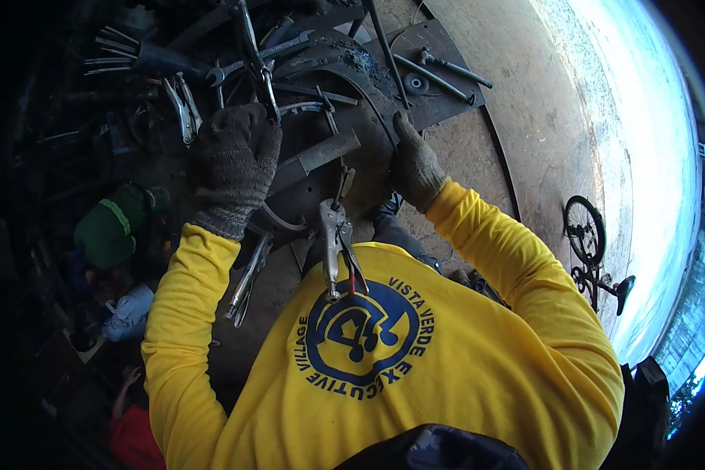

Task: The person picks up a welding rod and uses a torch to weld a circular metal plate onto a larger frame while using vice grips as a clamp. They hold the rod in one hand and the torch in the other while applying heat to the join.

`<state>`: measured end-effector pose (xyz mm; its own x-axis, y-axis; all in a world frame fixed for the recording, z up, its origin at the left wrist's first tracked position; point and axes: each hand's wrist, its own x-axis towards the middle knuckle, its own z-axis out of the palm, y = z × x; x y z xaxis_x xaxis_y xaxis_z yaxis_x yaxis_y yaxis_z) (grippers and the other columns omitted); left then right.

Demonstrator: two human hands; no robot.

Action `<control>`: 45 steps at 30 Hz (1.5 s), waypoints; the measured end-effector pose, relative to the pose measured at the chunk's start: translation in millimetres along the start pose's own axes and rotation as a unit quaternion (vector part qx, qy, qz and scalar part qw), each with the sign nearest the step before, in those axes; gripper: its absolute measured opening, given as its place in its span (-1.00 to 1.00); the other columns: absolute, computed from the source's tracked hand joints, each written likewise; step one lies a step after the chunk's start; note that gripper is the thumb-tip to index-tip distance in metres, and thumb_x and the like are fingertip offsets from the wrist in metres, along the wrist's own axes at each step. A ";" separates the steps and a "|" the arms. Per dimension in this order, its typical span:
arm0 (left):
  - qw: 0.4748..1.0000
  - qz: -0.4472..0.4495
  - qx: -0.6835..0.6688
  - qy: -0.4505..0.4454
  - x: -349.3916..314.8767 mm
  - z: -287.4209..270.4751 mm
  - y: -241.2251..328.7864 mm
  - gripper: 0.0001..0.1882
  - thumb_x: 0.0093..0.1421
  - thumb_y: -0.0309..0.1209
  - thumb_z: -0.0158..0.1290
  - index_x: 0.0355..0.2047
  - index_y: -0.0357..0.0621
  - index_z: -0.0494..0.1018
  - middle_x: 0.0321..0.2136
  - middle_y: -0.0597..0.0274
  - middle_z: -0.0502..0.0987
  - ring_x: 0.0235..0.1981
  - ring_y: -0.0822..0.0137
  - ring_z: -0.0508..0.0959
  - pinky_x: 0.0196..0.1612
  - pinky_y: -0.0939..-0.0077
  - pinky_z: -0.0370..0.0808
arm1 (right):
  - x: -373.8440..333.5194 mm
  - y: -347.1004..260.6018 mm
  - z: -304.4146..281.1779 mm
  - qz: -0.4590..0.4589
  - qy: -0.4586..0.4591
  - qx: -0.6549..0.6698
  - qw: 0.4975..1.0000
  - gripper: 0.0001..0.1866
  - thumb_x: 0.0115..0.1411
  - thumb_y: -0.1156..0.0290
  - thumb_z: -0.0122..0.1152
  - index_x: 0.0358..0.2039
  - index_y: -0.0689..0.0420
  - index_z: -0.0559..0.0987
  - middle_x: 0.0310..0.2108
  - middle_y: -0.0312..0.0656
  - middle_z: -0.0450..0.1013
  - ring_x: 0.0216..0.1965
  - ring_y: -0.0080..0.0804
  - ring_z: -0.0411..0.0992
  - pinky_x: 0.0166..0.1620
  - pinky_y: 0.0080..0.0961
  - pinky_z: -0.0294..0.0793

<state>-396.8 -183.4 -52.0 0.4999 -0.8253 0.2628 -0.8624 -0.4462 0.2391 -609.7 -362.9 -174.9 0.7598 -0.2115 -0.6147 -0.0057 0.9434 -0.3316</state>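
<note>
My left hand [233, 168], in a grey knit glove, is curled at the lower end of upright locking pliers [260, 70]. Its fingers are partly hidden. My right hand [417, 166], gloved too, is closed at the right edge of a dark round metal workpiece [372, 168], thumb up beside the end of a thin black rod [385, 51]. What lies in its palm is hidden. Between my hands a piece of angle iron [321, 154] lies across the workpiece. More locking pliers [337, 239] clamp its near edge, and another pair [251, 278] hangs to the left.
A wrench [262, 56], a bundle of rods in a dark tube [145, 56] and locking pliers [182, 108] lie at the far left. A hammer [456, 69] and a grinding disc [416, 83] rest on a flat plate [446, 110]. People crouch at left; a bicycle [591, 243] stands right.
</note>
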 end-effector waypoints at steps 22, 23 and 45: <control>1.000 -0.010 -0.014 0.002 -0.6 -4.1 6.7 -0.75 0.24 -0.22 0.27 -0.16 -0.05 0.57 -0.25 0.06 0.62 -0.17 -0.01 0.63 -0.12 0.09 0.57 | -25.3 -65.6 10.7 -0.113 0.155 -0.569 0.799 -0.50 0.42 -0.01 0.17 -0.08 0.24 0.69 -0.26 -0.08 0.66 -0.25 -0.40 0.63 -0.19 -0.40 0.59; 1.000 -0.010 -0.020 0.005 0.2 -3.9 5.9 -0.75 0.24 -0.22 0.27 -0.16 -0.04 0.57 -0.25 0.06 0.62 -0.17 -0.01 0.63 -0.12 0.10 0.57 | -22.4 -66.2 6.1 -0.154 0.144 -0.600 0.772 -0.50 0.41 -0.01 0.17 -0.07 0.24 0.69 -0.28 -0.10 0.65 -0.26 -0.41 0.62 -0.20 -0.40 0.58; 0.933 0.310 -0.146 -0.108 3.7 -118.3 47.9 -0.69 0.33 -0.37 0.22 0.04 -0.20 0.61 -0.15 0.00 0.70 -0.14 0.03 0.72 -0.06 0.26 0.65 | -169.2 -97.5 110.6 -0.426 -0.195 -0.749 0.468 -0.70 0.27 0.31 0.45 -0.03 0.16 0.72 -0.18 -0.11 0.67 -0.18 -0.27 0.66 -0.06 -0.34 0.68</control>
<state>-426.8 -166.9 70.9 -0.1431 -0.9583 0.2472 -0.9065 0.2272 0.3560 -665.8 -390.8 40.6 0.9604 -0.0093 0.2785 0.1802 -0.7417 -0.6461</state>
